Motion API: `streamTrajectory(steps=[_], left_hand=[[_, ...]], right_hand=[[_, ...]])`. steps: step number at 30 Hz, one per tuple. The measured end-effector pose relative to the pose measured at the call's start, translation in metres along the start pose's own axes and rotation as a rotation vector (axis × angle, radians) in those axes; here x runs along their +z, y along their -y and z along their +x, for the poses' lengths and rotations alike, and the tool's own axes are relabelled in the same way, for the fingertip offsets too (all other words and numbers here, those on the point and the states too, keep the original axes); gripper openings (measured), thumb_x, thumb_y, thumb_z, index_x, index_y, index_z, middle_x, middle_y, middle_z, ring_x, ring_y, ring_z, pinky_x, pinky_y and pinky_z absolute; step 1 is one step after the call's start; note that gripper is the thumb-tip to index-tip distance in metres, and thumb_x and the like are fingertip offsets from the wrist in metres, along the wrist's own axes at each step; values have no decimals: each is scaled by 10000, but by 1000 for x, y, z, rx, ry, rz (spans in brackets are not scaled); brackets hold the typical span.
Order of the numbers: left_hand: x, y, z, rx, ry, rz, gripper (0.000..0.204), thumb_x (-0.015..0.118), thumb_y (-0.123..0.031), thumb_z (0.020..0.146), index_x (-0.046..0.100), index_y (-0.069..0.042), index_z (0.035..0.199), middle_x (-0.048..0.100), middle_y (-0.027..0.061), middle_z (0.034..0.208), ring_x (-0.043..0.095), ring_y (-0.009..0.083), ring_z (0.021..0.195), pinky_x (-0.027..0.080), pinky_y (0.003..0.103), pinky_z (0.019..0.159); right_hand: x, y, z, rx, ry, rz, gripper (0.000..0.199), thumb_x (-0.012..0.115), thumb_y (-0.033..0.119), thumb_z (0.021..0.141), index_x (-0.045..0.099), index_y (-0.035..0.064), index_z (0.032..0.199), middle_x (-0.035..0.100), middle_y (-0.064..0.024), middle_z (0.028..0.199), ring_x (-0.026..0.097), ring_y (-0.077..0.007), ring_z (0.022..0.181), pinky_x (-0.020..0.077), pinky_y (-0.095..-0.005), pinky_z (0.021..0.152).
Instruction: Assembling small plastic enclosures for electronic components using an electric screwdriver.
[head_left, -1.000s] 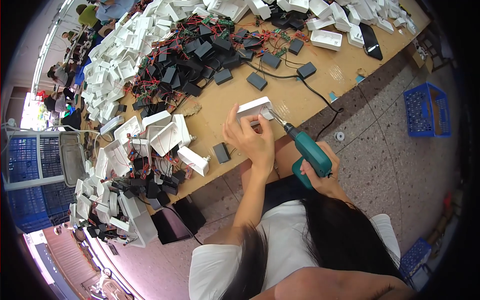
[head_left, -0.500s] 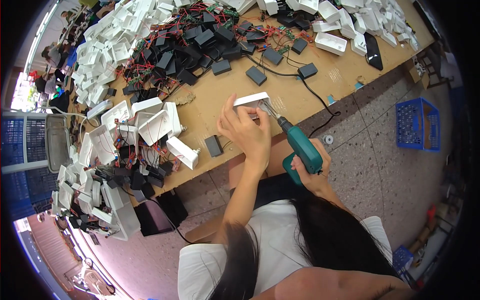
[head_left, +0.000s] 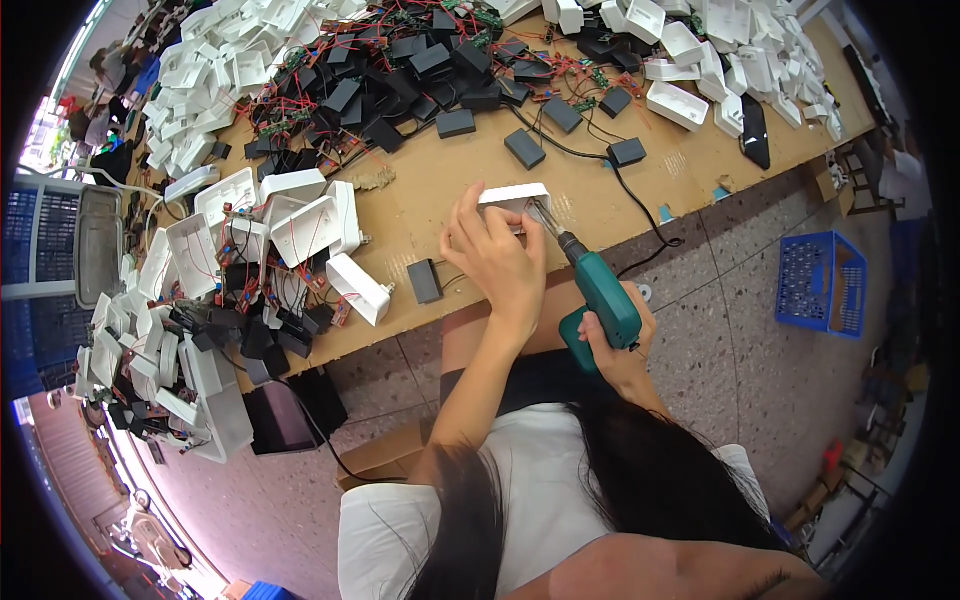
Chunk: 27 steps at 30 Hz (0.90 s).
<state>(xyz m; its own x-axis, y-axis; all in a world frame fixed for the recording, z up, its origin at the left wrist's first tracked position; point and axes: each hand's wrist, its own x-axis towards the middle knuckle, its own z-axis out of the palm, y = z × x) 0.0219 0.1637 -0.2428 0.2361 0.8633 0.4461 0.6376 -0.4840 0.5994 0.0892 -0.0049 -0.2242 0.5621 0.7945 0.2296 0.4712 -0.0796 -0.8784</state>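
My left hand (head_left: 503,258) steadies a small white plastic case (head_left: 516,193) near the front edge of the table, fingers closed around its near side. A green electric screwdriver (head_left: 607,298) is gripped by its handle in my right hand (head_left: 628,348). Its metal bit reaches into the right end of the case, close to my left fingertips. What lies under the bit is hidden by the fingers. Left of my left hand, a black box-shaped module (head_left: 424,281) with a wire lies on the table.
Black modules with red wires and green boards heap up at the back (head_left: 400,80), flanked by white cases (head_left: 680,105). More open white cases (head_left: 305,230) crowd the left. A dark cable (head_left: 640,205) crosses the right edge. A blue crate (head_left: 822,283) stands on the floor.
The view has turned slightly, shifting the surroundings. Both hands keep their hold, and the screwdriver bit stays inside the white case.
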Motion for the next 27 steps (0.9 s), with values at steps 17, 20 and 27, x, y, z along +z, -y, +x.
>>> streamTrajectory(steps=[17, 20, 27], left_hand=[[-11, 15, 0, -4, -17, -27, 174, 748, -128, 808, 592, -69, 856, 545, 135, 1422, 493, 332, 1363, 303, 561, 1090], [-14, 18, 1, -5, -18, -32, 167, 745, -124, 809, 595, -66, 853, 546, 138, 1419, 493, 333, 1360, 304, 558, 1088], [-19, 21, -1, -16, -20, -32, 163, 742, -119, 810, 592, -68, 847, 545, 141, 1418, 493, 332, 1361, 304, 554, 1084]], right_hand=[[17, 28, 1, -55, -33, -169, 262, 820, 28, 826, 655, -15, 1024, 661, -159, 982, 678, -326, 836, 550, -379, 747], [21, 28, -2, -73, -19, -171, 252, 819, 31, 829, 648, -14, 1007, 652, -162, 967, 669, -333, 824, 543, -382, 738], [27, 38, -1, -84, -36, -178, 241, 819, 29, 830, 639, -11, 985, 640, -159, 942, 658, -333, 808, 534, -376, 725]])
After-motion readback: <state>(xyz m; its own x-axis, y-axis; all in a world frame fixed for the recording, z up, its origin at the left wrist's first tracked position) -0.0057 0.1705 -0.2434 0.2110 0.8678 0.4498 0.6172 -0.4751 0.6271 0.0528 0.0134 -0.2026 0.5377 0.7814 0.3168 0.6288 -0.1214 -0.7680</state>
